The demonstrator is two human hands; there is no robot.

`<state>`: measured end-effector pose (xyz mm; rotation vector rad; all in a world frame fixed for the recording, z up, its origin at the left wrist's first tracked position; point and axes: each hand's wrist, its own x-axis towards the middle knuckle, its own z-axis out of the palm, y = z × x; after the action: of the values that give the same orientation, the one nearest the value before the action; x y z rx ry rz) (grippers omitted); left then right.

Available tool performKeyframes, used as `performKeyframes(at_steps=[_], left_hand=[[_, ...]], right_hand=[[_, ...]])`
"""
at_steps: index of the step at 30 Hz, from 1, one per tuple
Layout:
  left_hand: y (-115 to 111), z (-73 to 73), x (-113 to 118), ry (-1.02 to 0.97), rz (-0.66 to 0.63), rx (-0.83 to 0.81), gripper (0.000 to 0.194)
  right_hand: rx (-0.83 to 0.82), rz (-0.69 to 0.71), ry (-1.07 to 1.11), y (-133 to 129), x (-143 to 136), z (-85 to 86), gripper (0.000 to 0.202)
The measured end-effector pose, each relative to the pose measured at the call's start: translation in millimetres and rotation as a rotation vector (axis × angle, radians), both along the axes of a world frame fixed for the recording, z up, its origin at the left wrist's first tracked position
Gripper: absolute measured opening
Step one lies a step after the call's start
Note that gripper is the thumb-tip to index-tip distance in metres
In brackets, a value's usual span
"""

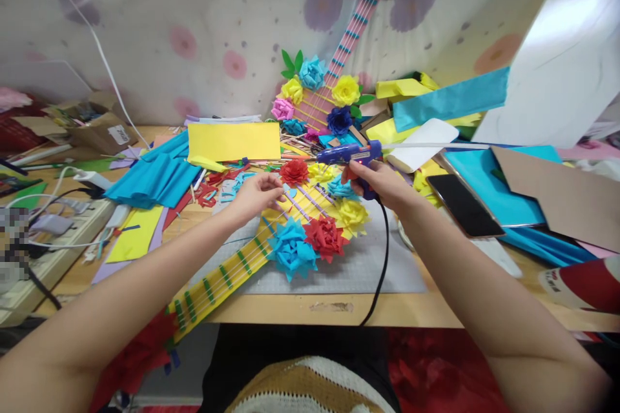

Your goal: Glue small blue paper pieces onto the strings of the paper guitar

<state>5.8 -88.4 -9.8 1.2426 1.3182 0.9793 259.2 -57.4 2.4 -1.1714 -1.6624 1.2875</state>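
Note:
My right hand [372, 179] is wrapped round a blue glue gun [346, 153], its nozzle pointing left above a red paper flower [294, 171]. My left hand [264, 195] is pinched at the left of the craft guitar's body; a small light-blue piece shows at its fingertips, too small to make out fully. The yellow guitar neck [227, 274] with green bands slants down past the table's front edge. Around its body sit a blue flower [292, 248], a second red flower [325, 237] and yellow flowers [352, 217].
A pink flower-covered guitar [345, 45] leans on the back wall. Phone [465, 205], blue paper and cardboard [557, 197] lie right. Left are yellow card [234, 141], blue crepe paper [152, 177] and a power strip [58, 251]. The gun's black cord [386, 258] hangs over the front edge.

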Motion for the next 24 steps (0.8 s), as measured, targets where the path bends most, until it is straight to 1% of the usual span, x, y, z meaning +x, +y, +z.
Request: performKeyframes(at_steps=[2, 5, 8, 10, 14, 18, 21, 24], left_hand=[[-3, 5.0, -10, -0.028, 0.012, -0.045, 0.022], [-6, 9.2, -31, -0.040, 0.053, -0.062, 0.026], [-7, 11.5, -50, 0.028, 0.065, -0.052, 0.032], [-8, 13.5, -57, 0.089, 0.078, -0.012, 0.036], [-14, 18.2, -59, 0.162, 0.101, 0.033, 0.035], [-17, 21.0, -56, 0.164, 0.112, 0.051, 0.031], [-14, 21.8, -55, 0.134, 0.120, 0.073, 0.029], [-7, 21.9, -55, 0.113, 0.131, 0.074, 0.028]], right_hand=[[0.002, -0.070, 0.066, 0, 9, -2.5, 0.049], [0.006, -0.158, 0.075, 0, 22, -4.7, 0.050], [0.021, -0.216, 0.090, 2, 33, -8.9, 0.050], [0.041, -0.256, 0.123, 4, 39, -13.4, 0.049], [0.082, -0.335, 0.203, 3, 44, -22.5, 0.045], [0.124, -0.401, 0.195, -1, 43, -27.8, 0.043], [0.154, -0.470, 0.185, 0, 40, -30.8, 0.041], [0.180, -0.506, 0.205, 6, 33, -35.0, 0.039]])
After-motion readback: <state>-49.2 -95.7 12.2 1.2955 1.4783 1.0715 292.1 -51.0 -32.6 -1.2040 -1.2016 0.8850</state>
